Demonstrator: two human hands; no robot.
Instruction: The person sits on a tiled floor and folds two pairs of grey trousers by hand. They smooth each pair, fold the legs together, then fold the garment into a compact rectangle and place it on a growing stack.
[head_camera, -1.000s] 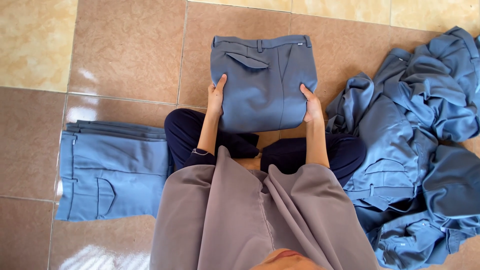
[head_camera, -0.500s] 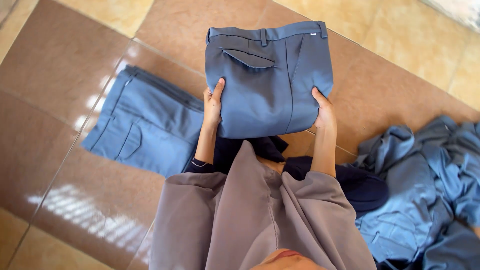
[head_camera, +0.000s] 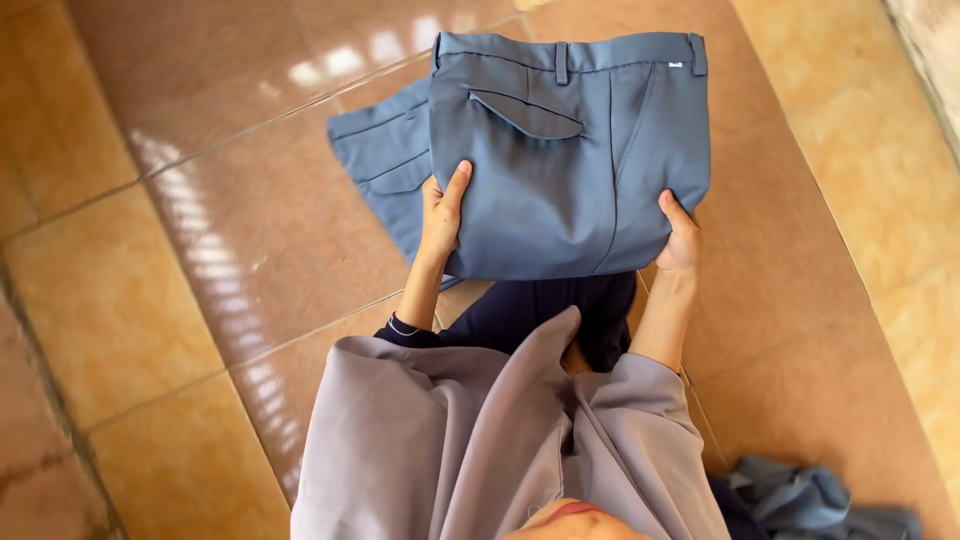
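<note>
A heap of crumpled blue-grey cloth (head_camera: 815, 500) lies nearest, bottom right. Above a grey draped garment (head_camera: 500, 440), the left hand (head_camera: 442, 215) and right hand (head_camera: 680, 240) grip the near corners of folded blue-grey trousers (head_camera: 570, 150) (waistband far). Beyond lies another flat blue-grey pair (head_camera: 385, 165) on brown glossy floor tiles (head_camera: 230, 200).

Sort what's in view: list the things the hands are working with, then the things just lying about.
In hand:
- folded blue trousers, gripped by left hand and right hand

Lying about:
- second folded blue trousers on the tiled floor
- crumpled blue clothes, bottom right
</note>
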